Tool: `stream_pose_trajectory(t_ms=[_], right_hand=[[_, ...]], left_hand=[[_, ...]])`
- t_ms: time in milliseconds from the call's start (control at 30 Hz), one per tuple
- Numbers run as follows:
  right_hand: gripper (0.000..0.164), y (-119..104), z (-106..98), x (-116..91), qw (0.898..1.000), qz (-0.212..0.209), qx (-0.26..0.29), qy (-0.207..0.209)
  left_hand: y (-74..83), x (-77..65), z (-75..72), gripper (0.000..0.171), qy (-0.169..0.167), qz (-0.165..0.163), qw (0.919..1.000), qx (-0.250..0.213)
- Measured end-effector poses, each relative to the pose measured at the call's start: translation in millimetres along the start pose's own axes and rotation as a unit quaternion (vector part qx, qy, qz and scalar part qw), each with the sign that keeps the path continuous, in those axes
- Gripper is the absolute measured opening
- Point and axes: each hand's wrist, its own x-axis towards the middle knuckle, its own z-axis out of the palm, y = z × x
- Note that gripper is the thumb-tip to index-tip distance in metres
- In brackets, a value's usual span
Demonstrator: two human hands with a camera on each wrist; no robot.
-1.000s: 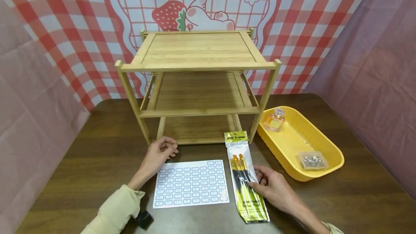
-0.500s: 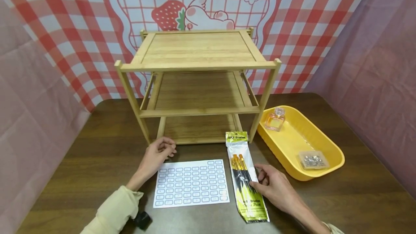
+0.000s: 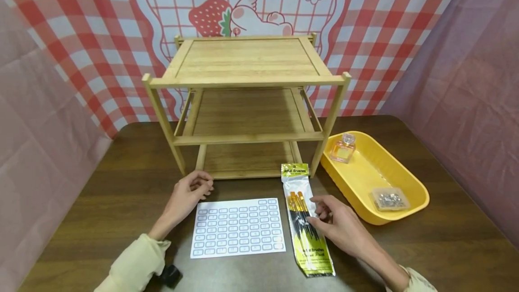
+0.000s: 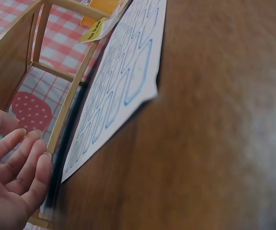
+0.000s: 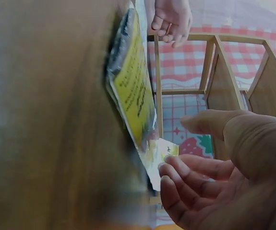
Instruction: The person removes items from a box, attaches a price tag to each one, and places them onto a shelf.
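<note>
A clear and yellow-green packet of artist brushes [image 3: 302, 224] lies flat on the table, right of a white sheet printed with blue-outlined labels [image 3: 239, 229]. My right hand [image 3: 340, 226] hovers at the packet's right edge, its fingers loosely bent and thumb apart from them. In the right wrist view nothing sits between those fingers, and the packet [image 5: 135, 91] lies beside them. Beyond the sheet's upper left corner is my left hand [image 3: 186, 197], relaxed and holding nothing. The left wrist view shows its fingers loosely bent, near the sheet [image 4: 114, 81].
A three-tier wooden shelf [image 3: 247, 139] stands behind the sheet and packet. To the right sits a yellow tray [image 3: 366, 179] holding a perfume bottle [image 3: 343, 148] and a clear box of small metallic pieces [image 3: 390, 199]. A small black object [image 3: 171, 276] shows near the left sleeve.
My right hand has drawn its fingertips off the brush packet, shifting slightly up. The left hand has moved a little leftward, away from the sheet. The packet has barely moved.
</note>
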Motion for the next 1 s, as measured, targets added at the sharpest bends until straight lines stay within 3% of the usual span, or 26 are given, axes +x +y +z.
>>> stream_pose_trajectory(t_ms=[333, 667, 867, 1000], right_hand=[[0.035, -8.6, 7.4, 21.9, 0.998, -0.042, -0.01, -0.048], [0.028, -12.7, 20.1, 39.0, 0.995, -0.067, -0.032, -0.068], [0.028, -14.4, 25.8, 48.2, 0.994, -0.059, -0.048, -0.082], [0.026, -14.2, 30.2, 53.0, 0.992, -0.069, -0.048, -0.09]], left_hand=[[1.9, -6.8, -8.3, 0.01, 0.002, 0.017, 0.9967, 0.08], [-0.8, -12.4, -13.7, 0.01, -0.006, 0.034, 0.992, 0.122], [-3.4, -12.6, -16.2, 0.01, -0.011, 0.071, 0.9837, 0.165], [-4.1, -13.2, -16.9, 0.012, -0.023, 0.077, 0.9769, 0.198]])
